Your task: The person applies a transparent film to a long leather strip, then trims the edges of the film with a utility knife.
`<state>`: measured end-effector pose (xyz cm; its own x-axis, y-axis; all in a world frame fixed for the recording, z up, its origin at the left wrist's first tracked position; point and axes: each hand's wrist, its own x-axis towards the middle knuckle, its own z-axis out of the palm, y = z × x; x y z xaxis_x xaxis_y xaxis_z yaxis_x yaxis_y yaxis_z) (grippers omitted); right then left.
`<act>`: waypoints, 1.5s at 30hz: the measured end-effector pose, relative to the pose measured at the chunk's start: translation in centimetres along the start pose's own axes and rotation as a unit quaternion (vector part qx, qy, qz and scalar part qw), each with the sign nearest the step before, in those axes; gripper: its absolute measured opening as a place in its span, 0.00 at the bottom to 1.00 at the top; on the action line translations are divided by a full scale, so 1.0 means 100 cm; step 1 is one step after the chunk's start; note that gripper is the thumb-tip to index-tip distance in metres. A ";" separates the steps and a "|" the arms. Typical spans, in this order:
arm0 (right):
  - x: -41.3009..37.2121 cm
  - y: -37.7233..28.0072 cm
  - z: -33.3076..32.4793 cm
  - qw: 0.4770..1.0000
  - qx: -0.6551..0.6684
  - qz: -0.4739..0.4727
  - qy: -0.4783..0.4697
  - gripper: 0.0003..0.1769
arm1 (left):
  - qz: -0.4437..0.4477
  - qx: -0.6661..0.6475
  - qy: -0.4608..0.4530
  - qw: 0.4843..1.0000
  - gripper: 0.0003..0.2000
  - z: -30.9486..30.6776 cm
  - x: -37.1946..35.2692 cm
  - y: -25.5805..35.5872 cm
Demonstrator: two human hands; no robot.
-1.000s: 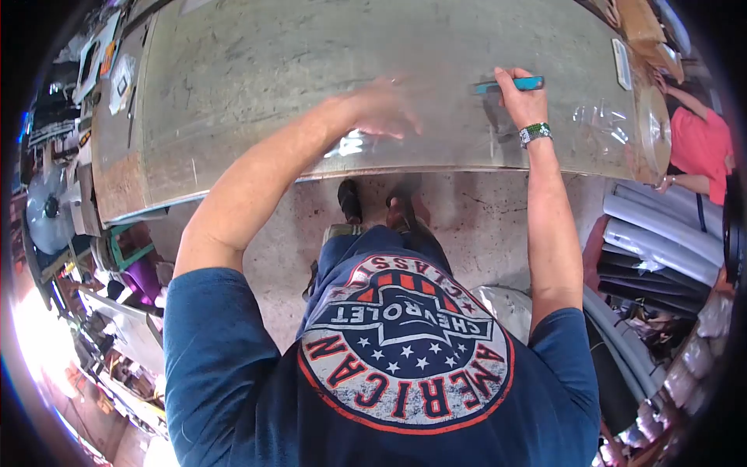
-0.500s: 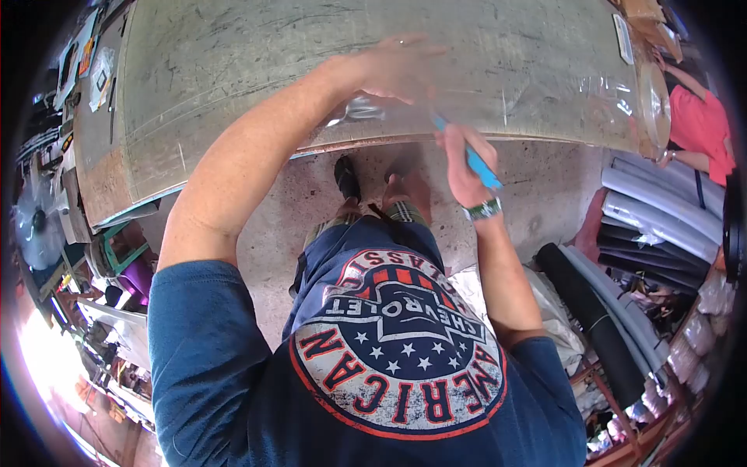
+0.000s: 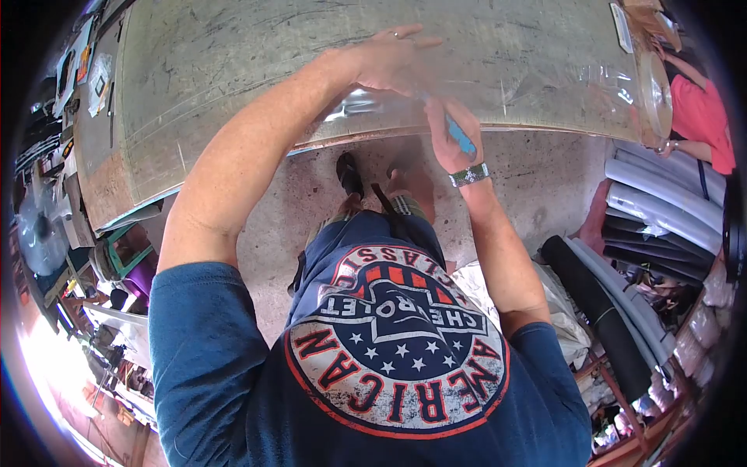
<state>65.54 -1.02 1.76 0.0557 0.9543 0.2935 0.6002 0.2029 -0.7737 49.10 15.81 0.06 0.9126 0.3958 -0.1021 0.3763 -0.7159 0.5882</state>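
My left hand (image 3: 389,64), with a ring on one finger, lies over the front part of the worktable with its fingers stretched out. Beneath and beside it is a clear plastic sheet (image 3: 359,105), which shows mainly by its glossy reflections. My right hand (image 3: 450,128), a patterned band around its wrist, is closed around a blue utility knife (image 3: 461,138) at the table's front edge. The knife's front end points toward my left hand and is blurred close to its fingers.
The worn grey-green worktable (image 3: 233,47) spans the view. At its right end lies a roll of clear material (image 3: 654,93), near a person in a red shirt (image 3: 696,117). Rolls of grey sheeting (image 3: 661,183) and a black roll (image 3: 595,311) are at right.
My right hand and the utility knife have moved up and slightly left, nearer my left hand. My left hand stays in about the same place, its fingers a little more spread.
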 end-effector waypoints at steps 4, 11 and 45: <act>0.002 -0.003 -0.001 1.000 0.007 0.011 -0.006 0.10 | 0.000 0.001 -0.005 1.000 0.25 0.001 0.000 0.001; 0.016 -0.002 0.003 0.999 -0.020 0.033 -0.032 0.12 | -0.008 -0.007 0.007 1.000 0.27 -0.002 -0.001 0.006; 0.101 0.069 -0.057 0.955 -0.186 -0.211 -0.095 0.33 | -0.264 0.055 0.370 0.889 0.06 0.030 -0.090 0.073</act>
<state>74.80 8.79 2.59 -0.3780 0.8350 0.3999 0.7809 0.5196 -0.3466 44.12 5.26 2.87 0.2640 0.9346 0.2382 0.7720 -0.3528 0.5288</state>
